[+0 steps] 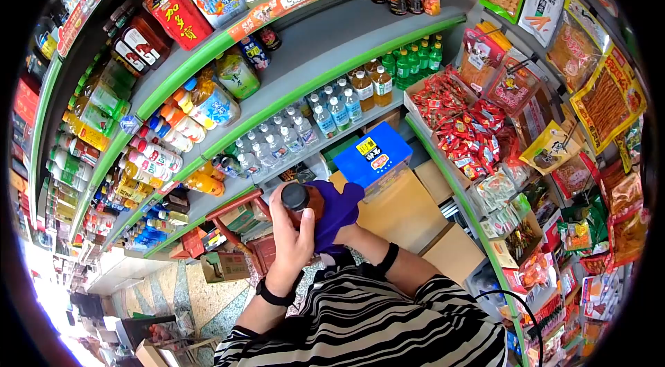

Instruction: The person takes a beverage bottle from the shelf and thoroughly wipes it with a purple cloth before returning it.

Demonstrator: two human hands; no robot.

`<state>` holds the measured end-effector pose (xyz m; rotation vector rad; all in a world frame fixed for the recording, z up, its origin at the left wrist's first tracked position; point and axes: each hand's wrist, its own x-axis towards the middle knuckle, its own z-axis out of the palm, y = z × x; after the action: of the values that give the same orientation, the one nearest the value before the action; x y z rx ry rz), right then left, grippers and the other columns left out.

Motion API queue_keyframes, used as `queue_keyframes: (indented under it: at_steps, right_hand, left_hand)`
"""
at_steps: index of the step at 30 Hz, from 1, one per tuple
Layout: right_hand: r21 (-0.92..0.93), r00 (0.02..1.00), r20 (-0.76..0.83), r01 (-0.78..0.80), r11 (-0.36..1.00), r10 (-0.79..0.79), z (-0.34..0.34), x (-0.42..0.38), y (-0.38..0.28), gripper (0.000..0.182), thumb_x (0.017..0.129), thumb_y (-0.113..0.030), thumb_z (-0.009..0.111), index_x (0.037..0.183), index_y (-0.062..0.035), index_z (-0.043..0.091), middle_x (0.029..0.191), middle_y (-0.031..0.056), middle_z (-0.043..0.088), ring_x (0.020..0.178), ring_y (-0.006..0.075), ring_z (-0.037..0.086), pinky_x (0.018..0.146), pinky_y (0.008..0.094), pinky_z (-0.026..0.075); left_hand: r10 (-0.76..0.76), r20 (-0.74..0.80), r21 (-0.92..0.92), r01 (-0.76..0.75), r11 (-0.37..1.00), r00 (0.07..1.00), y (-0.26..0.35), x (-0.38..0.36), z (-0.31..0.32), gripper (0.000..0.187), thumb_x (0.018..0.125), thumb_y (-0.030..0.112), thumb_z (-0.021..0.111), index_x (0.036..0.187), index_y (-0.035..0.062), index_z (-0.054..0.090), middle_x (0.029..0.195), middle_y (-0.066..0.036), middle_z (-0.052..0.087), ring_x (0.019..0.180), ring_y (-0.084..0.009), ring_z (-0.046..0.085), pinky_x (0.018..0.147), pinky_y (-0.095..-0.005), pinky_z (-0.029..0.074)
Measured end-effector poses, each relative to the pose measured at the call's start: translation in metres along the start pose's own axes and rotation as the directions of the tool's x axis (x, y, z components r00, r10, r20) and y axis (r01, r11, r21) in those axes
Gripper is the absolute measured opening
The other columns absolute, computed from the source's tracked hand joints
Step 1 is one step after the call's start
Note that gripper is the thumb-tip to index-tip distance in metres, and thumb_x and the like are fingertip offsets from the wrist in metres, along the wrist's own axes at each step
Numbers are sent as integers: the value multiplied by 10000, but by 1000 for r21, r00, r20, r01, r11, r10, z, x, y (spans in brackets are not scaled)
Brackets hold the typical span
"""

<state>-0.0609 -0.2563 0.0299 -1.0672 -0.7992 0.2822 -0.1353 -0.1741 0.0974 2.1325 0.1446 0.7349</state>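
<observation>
Hands: left [294,241] curled round capped bottle [315,205]; right [343,234] partly under purple cloth [339,209], fingers hidden, closure indeterminable.
I judge the bottle moderately heavy, firm, smooth enough to slip; grasp its body below the cap. Blue box [374,156] sits beyond, near bottled drinks [339,115].

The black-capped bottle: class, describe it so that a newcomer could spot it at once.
Start from the striped shirt at the bottom and follow the left forearm up to the left hand. That hand grips a brownish bottle beside a purple cloth, its black cap towards the camera. Being held sets it apart from the water bottles on the green-edged shelves.
</observation>
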Motion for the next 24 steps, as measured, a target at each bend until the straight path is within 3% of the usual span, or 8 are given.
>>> queue_keyframes:
  at_steps: [3, 5, 6, 7, 10, 15, 20, 24]
  right_hand:
    - [67, 999, -22, -33, 997, 35, -13, -6, 25, 649, 739, -176, 738, 1270, -35, 391, 1222, 112, 510, 1126, 212, 501, 968, 375, 392]
    - [-174, 992, -83, 79, 982, -95, -20, -16, 34, 654, 766, -141, 722, 1305, -48, 365, 1259, 106, 482, 1149, 190, 481, 971, 363, 396]
    - [-30, 988, -148, 39, 999, -43, -17, -19, 35, 636, 781, -136, 710, 1308, -47, 365, 1265, 101, 477, 1155, 187, 476, 972, 362, 396]
    - [117, 979, -205, 10, 993, 14, -17, -19, 35, 618, 795, -131, 697, 1311, -47, 366, 1270, 96, 472, 1160, 184, 472, 973, 361, 397]
    - [75, 943, -331, 0, 997, 25, -24, -27, 49, 545, 817, -106, 671, 1284, -37, 399, 1237, 103, 496, 1145, 198, 482, 975, 356, 398]
    - [367, 871, -382, -164, 916, 309, -39, -40, 56, 324, 945, -204, 500, 1224, -40, 483, 1150, 91, 555, 1027, 183, 553, 860, 326, 470]
    - [560, 788, -427, -155, 814, 444, -33, -33, 55, 306, 961, -259, 482, 1186, -57, 530, 1085, 69, 592, 941, 151, 585, 773, 291, 496]
    - [581, 764, -465, -118, 806, 447, -25, -24, 52, 304, 957, -275, 490, 1167, -62, 549, 1050, 59, 604, 908, 141, 592, 748, 280, 497]
  left_hand:
    - [48, 167, -8, -48, 999, 985, 9, 8, -1, 533, 891, 51, 431, 1387, -46, 262, 1361, -189, 374, 1280, -281, 364, 1072, -357, 257]
    - [55, 242, -43, -46, 998, 969, 16, 12, -1, 582, 915, 89, 433, 1425, -54, 193, 1453, -228, 283, 1345, -346, 299, 1096, -378, 229]
    - [62, 270, -46, -51, 998, 961, 21, 12, -4, 585, 908, 22, 395, 1447, -28, 174, 1481, -226, 247, 1378, -328, 258, 1106, -369, 220]
    - [37, 273, -43, -26, 999, 961, 18, 10, -2, 573, 902, 1, 387, 1441, -30, 194, 1469, -223, 276, 1369, -313, 280, 1099, -359, 230]
    - [14, 259, 38, -25, 999, 966, 5, -4, 4, 521, 894, -48, 391, 1407, -27, 301, 1398, -223, 400, 1307, -286, 395, 1058, -338, 299]
    - [11, 267, 215, -71, 974, 964, -19, -40, 5, 650, 785, 31, 656, 1363, -19, 363, 1263, -215, 490, 1179, -318, 493, 999, -349, 375]
    - [-197, 308, 67, 186, 980, 931, -33, -51, 11, 814, 687, 130, 789, 1340, -33, 330, 1215, -247, 495, 1129, -350, 513, 957, -387, 410]
    - [-164, 326, -17, 179, 984, 931, -36, -47, 9, 661, 713, 128, 782, 1219, -18, 381, 1069, -169, 588, 979, -222, 585, 860, -335, 462]
